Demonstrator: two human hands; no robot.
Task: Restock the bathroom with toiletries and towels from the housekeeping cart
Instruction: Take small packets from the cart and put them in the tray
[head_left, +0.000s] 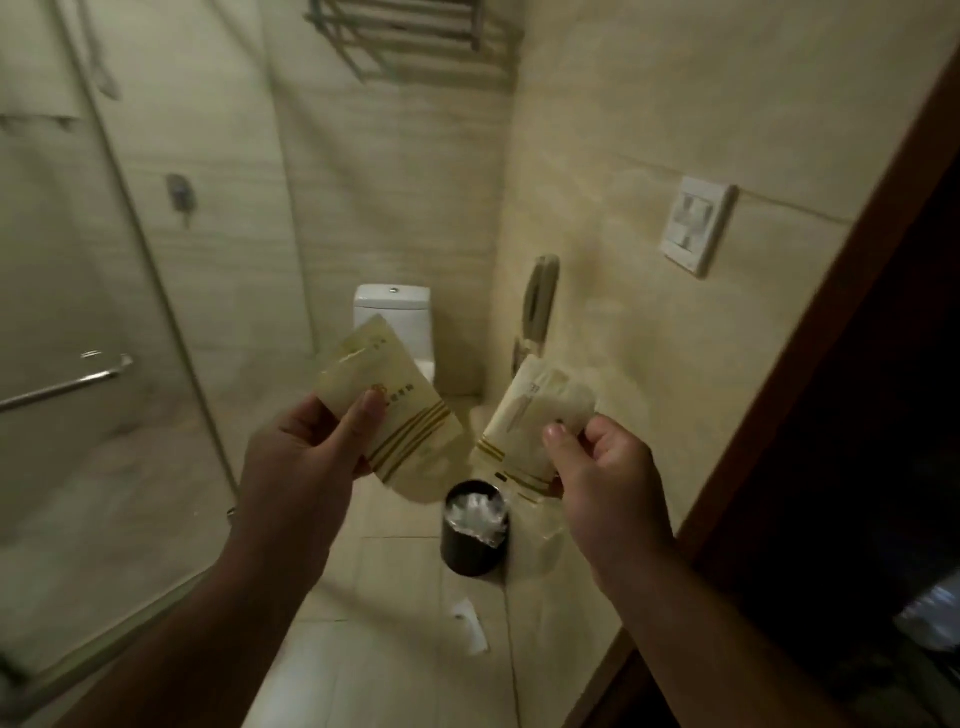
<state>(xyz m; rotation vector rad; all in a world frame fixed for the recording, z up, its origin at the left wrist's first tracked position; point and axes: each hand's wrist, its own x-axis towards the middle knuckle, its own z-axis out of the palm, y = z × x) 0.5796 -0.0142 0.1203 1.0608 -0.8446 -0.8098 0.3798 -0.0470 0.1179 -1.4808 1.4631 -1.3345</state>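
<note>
At centre frame, your left hand (306, 447) pinches one cream toiletry packet (387, 400), and your right hand (602, 467) grips a second packet (530, 415) just right of it, both above the black wastebasket (475, 540).

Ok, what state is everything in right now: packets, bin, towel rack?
Cream gold-striped paper packet: pinched by left hand.
Second cream gold-striped packet: gripped by right hand.
Black cylindrical bin: upright on floor, clear liner inside.
Metal wall towel rack: no towels visible.
White paper scrap: lying on floor.
</note>
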